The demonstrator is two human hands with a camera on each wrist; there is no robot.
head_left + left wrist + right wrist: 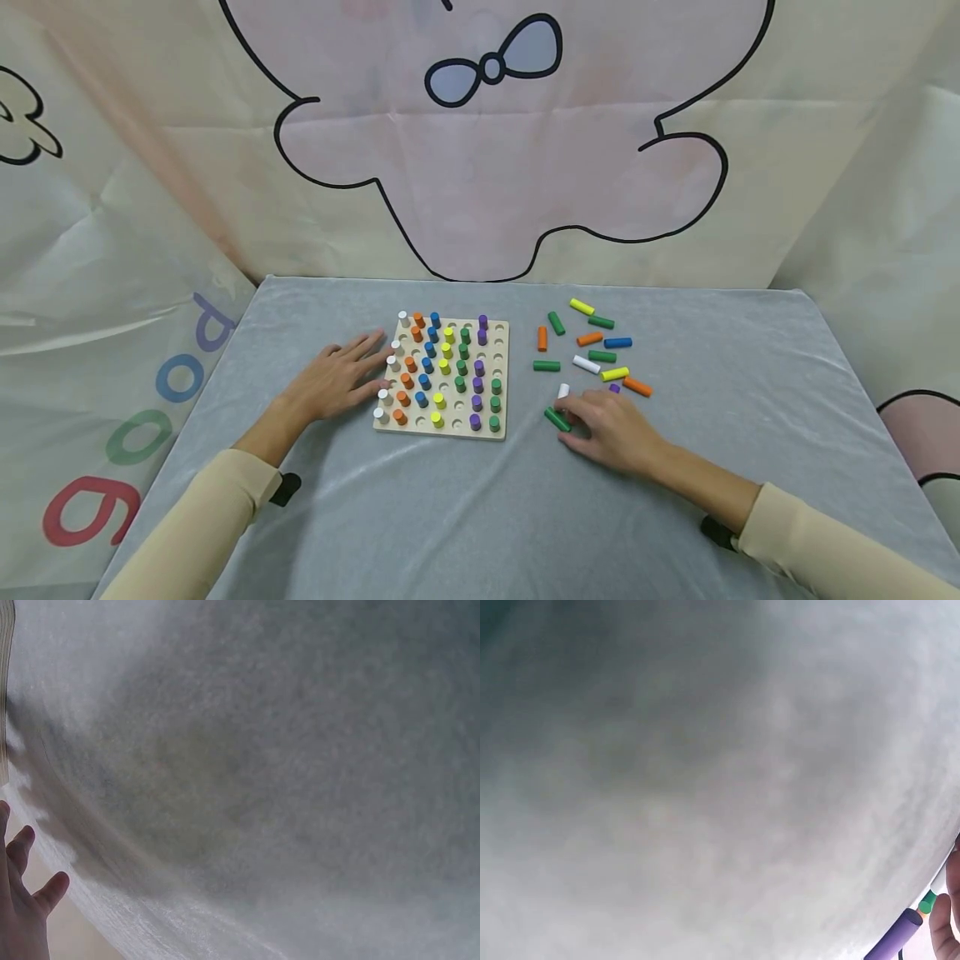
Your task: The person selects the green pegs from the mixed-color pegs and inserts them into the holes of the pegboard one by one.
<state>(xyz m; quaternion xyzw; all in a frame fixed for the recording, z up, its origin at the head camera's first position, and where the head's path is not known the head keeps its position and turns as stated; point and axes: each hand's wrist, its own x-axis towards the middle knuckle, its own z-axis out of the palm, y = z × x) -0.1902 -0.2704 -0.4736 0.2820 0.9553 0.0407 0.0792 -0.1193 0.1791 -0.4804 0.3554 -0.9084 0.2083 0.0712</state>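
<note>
Grip: our right hand [611, 429] curls its fingers over a green peg [557, 418] lying on the grey cloth [675, 517]; whether it truly pinches it, we cannot tell.
Left hand [337, 379]: flat, fingers straight, touching the pegboard [501, 367].
Around: loose pegs [600, 354] scattered beyond.
Risk: we judge the round peg may roll off under a glancing touch.
Hidden: fingertips; both wrist views show mostly blurred cloth.

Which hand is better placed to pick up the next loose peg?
Right. The right hand already rests among the loose pegs, touching a green peg, while the left hand lies flat beside the pegboard.
</note>
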